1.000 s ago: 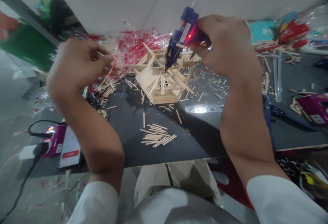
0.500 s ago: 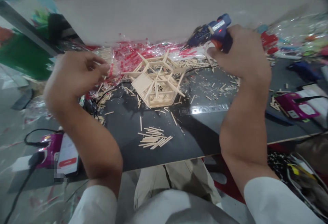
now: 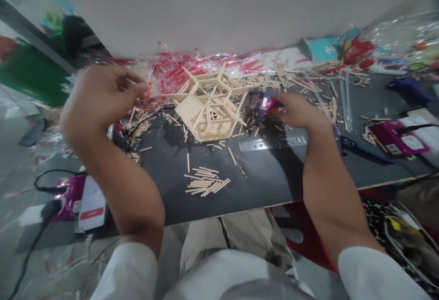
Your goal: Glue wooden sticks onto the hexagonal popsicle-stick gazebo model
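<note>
A hexagonal frame of pale wooden sticks (image 3: pixel 211 105) sits on the dark table, with one panel of sticks filled in and several sticks jutting outward. Just right of it, my right hand (image 3: pixel 302 112) grips a blue hot glue gun (image 3: pixel 263 110) held low at the table. My left hand (image 3: pixel 103 96) is raised left of the frame, wrist bent, its thumb and fingertips close together. Whatever they may pinch is too blurred to make out. A loose pile of short wooden sticks (image 3: pixel 206 182) lies in front of the frame.
A clear ruler (image 3: pixel 272 143) lies right of the frame. Red-striped plastic wrapping (image 3: pixel 174 69) and stick scraps line the wall. Purple power strips (image 3: pixel 399 137) sit at both sides, with a phone (image 3: pixel 92 204) at left. A blue tool (image 3: pixel 363 149) lies beyond my right forearm.
My right hand has brought the glue gun down and leftward from above the table to beside the stick frame. My left hand has stayed nearly in place.
</note>
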`<state>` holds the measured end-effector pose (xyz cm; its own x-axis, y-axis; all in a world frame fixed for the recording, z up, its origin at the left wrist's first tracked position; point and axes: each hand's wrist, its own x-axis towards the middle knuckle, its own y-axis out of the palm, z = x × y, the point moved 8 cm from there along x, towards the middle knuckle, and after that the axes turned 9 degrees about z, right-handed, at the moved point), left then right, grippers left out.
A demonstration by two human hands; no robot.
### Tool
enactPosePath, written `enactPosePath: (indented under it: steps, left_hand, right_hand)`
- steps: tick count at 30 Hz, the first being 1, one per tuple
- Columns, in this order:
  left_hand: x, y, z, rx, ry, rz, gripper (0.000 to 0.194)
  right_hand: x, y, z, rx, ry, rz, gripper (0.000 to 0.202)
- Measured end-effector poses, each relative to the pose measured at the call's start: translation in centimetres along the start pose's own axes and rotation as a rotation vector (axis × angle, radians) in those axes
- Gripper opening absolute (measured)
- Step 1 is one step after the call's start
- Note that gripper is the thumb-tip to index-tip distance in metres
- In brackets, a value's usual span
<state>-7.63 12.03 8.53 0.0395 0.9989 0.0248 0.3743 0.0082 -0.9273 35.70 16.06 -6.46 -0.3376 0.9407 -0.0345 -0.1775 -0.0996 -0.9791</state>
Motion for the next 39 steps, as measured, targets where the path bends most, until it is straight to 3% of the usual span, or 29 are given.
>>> enactPosePath:
  steps: [4,7,9,12,16,17,19,22,26,32,39]
  left_hand:
    - [-0.3,0.2,-1.2,0.078,0.012,0.041,0.042]
    - [-0.8,-0.1,-1.9,0.099,0.014,0.033,0.040]
    - [-1.1,-0.3,-2.2,0.115,0.006,0.010,0.039]
    - [-1.4,-0.1,-2.8,0.137,0.015,0.031,0.039]
    - [-1.5,0.3,-4.3,0.125,0.100,0.027,0.029]
    - [-1.5,0.4,-4.7,0.112,0.130,0.022,0.027]
    - [-1.5,0.6,-5.4,0.083,0.180,0.023,0.026]
    - [-1.4,0.9,-5.8,0.072,0.187,0.035,0.026]
    - [-1.6,0.9,-6.2,0.078,0.173,0.022,0.021]
    - [-1.7,1.2,-7.0,0.137,0.190,0.062,0.016]
    - [-1.7,1.5,-7.1,0.126,0.153,0.114,0.013]
  right_hand:
    - [0.1,0.9,-1.1,-0.013,0.161,0.109,0.046]
    - [-0.9,-0.8,0.0,0.078,0.109,0.088,0.062]
    - [-1.9,-1.9,1.8,0.191,0.042,0.117,0.057]
    - [-3.5,-2.3,7.6,0.446,-0.200,0.316,0.040]
    - [-7.6,0.1,18.9,0.531,-0.825,0.745,0.033]
    - [-8.1,1.2,20.6,0.510,-0.873,0.805,0.031]
    - [-7.4,3.2,22.6,0.448,-0.833,0.742,0.038]
    - [-6.0,5.6,23.4,0.355,-0.751,0.636,0.050]
    - [-5.5,7.2,23.2,0.346,-0.751,0.719,0.056]
    - [-5.2,6.9,23.1,0.378,-0.739,0.756,0.058]
    - [-5.6,6.6,23.1,0.465,-0.837,0.833,0.053]
